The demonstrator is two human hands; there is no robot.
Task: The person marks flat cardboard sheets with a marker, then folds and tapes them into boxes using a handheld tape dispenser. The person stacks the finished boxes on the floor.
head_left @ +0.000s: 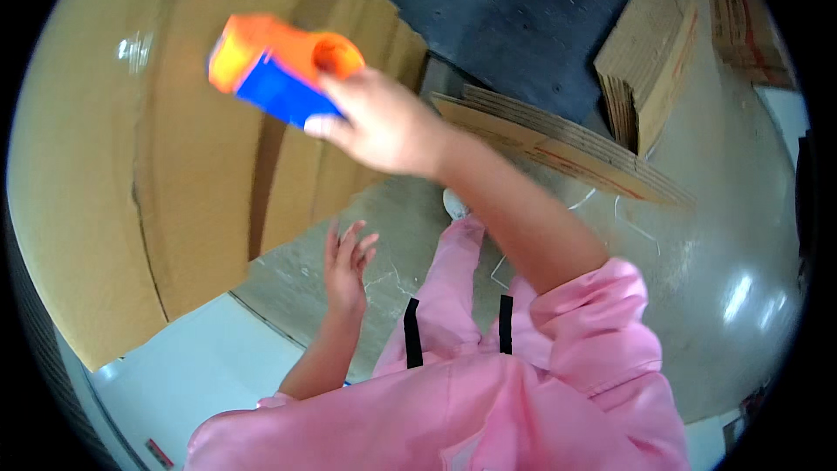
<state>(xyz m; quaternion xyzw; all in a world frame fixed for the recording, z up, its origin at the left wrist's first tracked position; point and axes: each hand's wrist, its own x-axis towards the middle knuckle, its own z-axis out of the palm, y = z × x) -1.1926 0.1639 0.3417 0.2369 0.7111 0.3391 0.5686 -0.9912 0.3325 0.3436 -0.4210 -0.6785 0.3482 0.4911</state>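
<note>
My right hand (379,118) grips an orange and blue hand tool (292,98), which looks like a tape dispenser. A round orange ring with a dark hollow shows on its upper side, close to my fingers. The tool is held over flat cardboard sheets (200,166) standing at the left; whether it touches them I cannot tell. Motion blurs the tool and this hand a little. Lower down, my left hand (347,266) is raised beside the lower edge of the cardboard, fingers spread, with nothing in it.
A dark flat panel (514,17) lies at the far side. Folded cardboard stacks stand along its near edge (558,144) and right edge (649,52). More cardboard (750,22) is at the far right. The grey floor (697,270) carries white markings; a white surface (192,375) is at lower left.
</note>
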